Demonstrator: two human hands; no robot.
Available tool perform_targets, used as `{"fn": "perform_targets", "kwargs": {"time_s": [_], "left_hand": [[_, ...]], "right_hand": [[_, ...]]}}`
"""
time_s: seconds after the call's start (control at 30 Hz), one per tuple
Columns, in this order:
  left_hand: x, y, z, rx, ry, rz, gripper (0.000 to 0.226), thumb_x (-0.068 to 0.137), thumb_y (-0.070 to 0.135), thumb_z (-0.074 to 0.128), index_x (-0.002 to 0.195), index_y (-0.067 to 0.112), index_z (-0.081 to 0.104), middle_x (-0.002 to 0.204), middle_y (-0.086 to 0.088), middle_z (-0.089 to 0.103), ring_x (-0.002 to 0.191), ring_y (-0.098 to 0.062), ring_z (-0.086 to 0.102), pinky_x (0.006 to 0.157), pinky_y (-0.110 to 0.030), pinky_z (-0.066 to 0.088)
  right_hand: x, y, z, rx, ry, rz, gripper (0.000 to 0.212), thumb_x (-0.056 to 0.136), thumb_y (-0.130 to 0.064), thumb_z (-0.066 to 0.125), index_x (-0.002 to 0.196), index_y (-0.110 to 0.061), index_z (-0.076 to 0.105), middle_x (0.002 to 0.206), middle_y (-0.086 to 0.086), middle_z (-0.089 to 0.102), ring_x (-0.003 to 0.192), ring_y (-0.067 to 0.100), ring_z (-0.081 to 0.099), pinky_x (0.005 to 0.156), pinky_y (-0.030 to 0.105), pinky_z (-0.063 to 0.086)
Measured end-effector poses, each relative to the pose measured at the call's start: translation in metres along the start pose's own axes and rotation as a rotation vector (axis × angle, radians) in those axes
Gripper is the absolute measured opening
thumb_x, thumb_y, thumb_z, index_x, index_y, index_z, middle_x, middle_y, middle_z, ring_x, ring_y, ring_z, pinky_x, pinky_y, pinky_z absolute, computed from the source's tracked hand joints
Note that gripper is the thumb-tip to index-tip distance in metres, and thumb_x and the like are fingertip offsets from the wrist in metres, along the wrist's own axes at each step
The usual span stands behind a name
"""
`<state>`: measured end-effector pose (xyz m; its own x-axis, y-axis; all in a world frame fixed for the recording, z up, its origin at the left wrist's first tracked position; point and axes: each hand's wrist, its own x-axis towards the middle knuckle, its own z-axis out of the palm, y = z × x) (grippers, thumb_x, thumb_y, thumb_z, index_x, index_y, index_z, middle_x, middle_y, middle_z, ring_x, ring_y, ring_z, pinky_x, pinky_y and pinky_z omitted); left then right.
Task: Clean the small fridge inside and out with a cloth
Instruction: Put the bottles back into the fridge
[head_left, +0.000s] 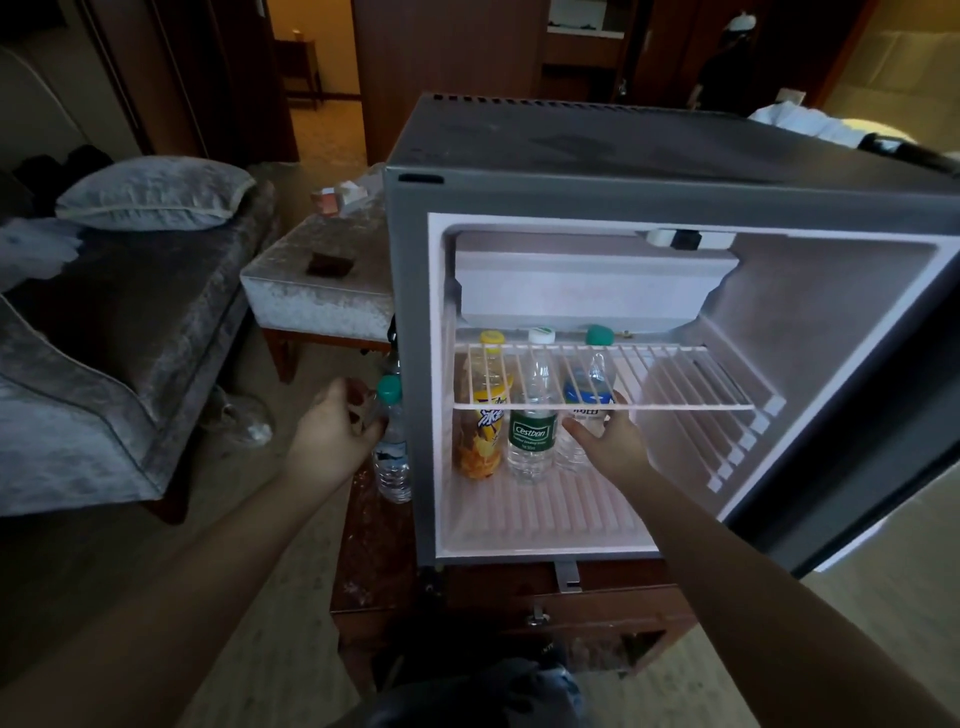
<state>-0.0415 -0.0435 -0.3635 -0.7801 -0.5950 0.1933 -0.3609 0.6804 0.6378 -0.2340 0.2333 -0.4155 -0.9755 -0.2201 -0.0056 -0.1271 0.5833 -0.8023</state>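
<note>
"Where did the small fridge (410, 312) stand?"

"On a low wooden cabinet (597, 587), with its door (883, 415) swung wide to the right. Three bottles stood upright in a row on its floor, under the wire shelf (675, 379)."

"And the person's hands?"

"The right hand (608, 436) reached inside, its fingers curled round the blue-labelled bottle (582, 395). That was the rightmost of the three, just beside the green-labelled water bottle (531, 441) and the yellow drink bottle (480, 441)."

"The left?"

"The left hand (332, 431) was outside, by the fridge's left wall, gripping the shoulder of a green-capped water bottle (392, 462). Whether that bottle rested on the cabinet top or hung just above it could not be told."

"Anything else nearby?"

"A grey footstool (317, 296) stood to the left, behind that bottle."
</note>
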Motion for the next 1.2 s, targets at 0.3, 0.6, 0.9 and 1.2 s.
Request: {"fn": "perform_targets", "kwargs": {"time_s": [0.3, 0.6, 0.9, 1.2], "left_hand": [[0.02, 0.032, 0.011, 0.08, -0.123, 0.016, 0.034, 0.089, 0.005, 0.056, 0.123, 0.002, 0.056, 0.108, -0.021, 0.065, 0.1, -0.036, 0.06, 0.073, -0.029, 0.04], [-0.029, 0.006, -0.033, 0.151, -0.017, 0.17, 0.036, 0.088, 0.025, 0.066, 0.119, 0.01, 0.056, 0.102, -0.012, 0.069, 0.089, -0.029, 0.064, 0.067, -0.029, 0.043], [-0.132, 0.06, -0.082, -0.04, -0.1, 0.432, 0.032, 0.077, 0.033, 0.071, 0.105, 0.021, 0.062, 0.095, 0.002, 0.067, 0.088, -0.016, 0.063, 0.081, -0.03, 0.048], [-0.181, 0.121, -0.058, -0.25, -0.332, 0.442, 0.047, 0.082, 0.028, 0.073, 0.125, 0.02, 0.055, 0.112, -0.001, 0.063, 0.099, -0.017, 0.064, 0.091, -0.029, 0.049]], "right_hand": [[-0.042, 0.011, -0.009, -0.121, 0.044, -0.005, 0.073, 0.086, -0.028, 0.07, 0.145, -0.01, 0.03, 0.139, 0.01, 0.049, 0.12, 0.028, 0.054, 0.098, 0.042, 0.046], [-0.118, 0.014, -0.012, -0.258, -0.058, -0.1, 0.049, 0.087, -0.024, 0.067, 0.132, -0.015, 0.049, 0.124, 0.004, 0.06, 0.101, 0.018, 0.06, 0.082, 0.024, 0.043], [-0.227, -0.055, 0.021, -0.074, -0.354, -0.371, 0.077, 0.072, -0.035, 0.083, 0.137, -0.019, 0.043, 0.125, -0.01, 0.052, 0.111, 0.007, 0.052, 0.087, 0.013, 0.037], [-0.263, -0.022, -0.05, -0.108, -0.166, -0.164, 0.058, 0.069, -0.043, 0.082, 0.113, -0.018, 0.052, 0.096, -0.006, 0.065, 0.091, 0.014, 0.063, 0.077, 0.027, 0.048]]}}
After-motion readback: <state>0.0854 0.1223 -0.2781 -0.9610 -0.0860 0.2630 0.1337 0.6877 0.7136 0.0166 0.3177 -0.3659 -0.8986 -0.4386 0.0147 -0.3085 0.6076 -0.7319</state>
